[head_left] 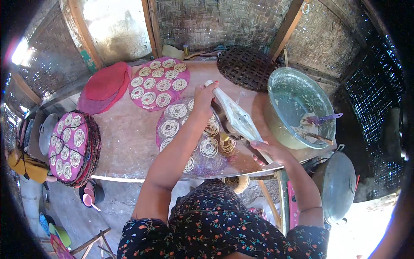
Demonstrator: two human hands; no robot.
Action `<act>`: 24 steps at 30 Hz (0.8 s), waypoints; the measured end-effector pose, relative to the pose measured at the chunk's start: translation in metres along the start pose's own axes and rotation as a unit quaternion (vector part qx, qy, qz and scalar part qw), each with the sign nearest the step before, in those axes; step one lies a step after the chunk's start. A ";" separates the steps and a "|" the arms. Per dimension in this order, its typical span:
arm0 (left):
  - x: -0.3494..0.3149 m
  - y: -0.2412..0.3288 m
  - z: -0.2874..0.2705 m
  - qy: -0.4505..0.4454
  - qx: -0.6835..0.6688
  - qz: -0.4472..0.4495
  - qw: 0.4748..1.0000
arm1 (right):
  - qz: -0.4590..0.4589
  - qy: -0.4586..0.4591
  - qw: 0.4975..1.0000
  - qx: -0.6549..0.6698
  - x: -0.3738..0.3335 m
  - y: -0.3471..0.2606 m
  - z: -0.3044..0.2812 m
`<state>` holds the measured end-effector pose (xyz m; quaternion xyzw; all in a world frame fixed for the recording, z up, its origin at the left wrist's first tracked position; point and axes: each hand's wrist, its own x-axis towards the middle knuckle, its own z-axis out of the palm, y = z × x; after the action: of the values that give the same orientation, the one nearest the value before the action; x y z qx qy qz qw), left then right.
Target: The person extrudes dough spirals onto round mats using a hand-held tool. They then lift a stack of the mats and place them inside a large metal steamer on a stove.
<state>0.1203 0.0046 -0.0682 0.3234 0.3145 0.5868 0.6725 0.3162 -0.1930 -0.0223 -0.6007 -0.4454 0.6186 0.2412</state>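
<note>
Both my hands grip a long press with a pale, dough-smeared top bar [236, 113], tilted over the table. My left hand [204, 100] is closed round its far left end; my right hand [268, 153] is closed round its near right end. Below lies a purple round mesh sheet [214, 166] carrying several coiled nests of thin pale strands [209, 147]. A darker yellowish nest [227, 146] sits under the press, partly hidden by it. My left forearm covers part of the sheet. Just beyond is a pink round sheet [156, 93] with more nests.
At right stands a large green basin [276, 101] with pale dough and a purple-handled tool [325, 118]. A dark woven tray [246, 68] lies at the back. Red sheets [105, 86] are piled back left. Loaded round trays [64, 146] are stacked left; a lidded pot [338, 185] stands right.
</note>
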 end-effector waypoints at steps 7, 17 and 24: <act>-0.022 -0.032 0.004 0.035 -0.015 -0.054 0.998 | 0.028 -0.012 0.999 -0.015 0.006 0.043 -0.027; -0.041 0.022 0.022 0.038 0.032 0.129 0.990 | -0.077 -0.004 0.996 -0.035 -0.023 0.008 -0.005; -0.090 0.026 -0.035 0.100 -0.034 0.096 0.990 | 0.019 -0.134 0.991 0.000 -0.023 0.021 0.043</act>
<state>0.0668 -0.0795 -0.0640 0.2689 0.3279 0.6880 0.5889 0.2841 -0.2334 -0.0324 -0.5210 -0.4626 0.6975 0.1676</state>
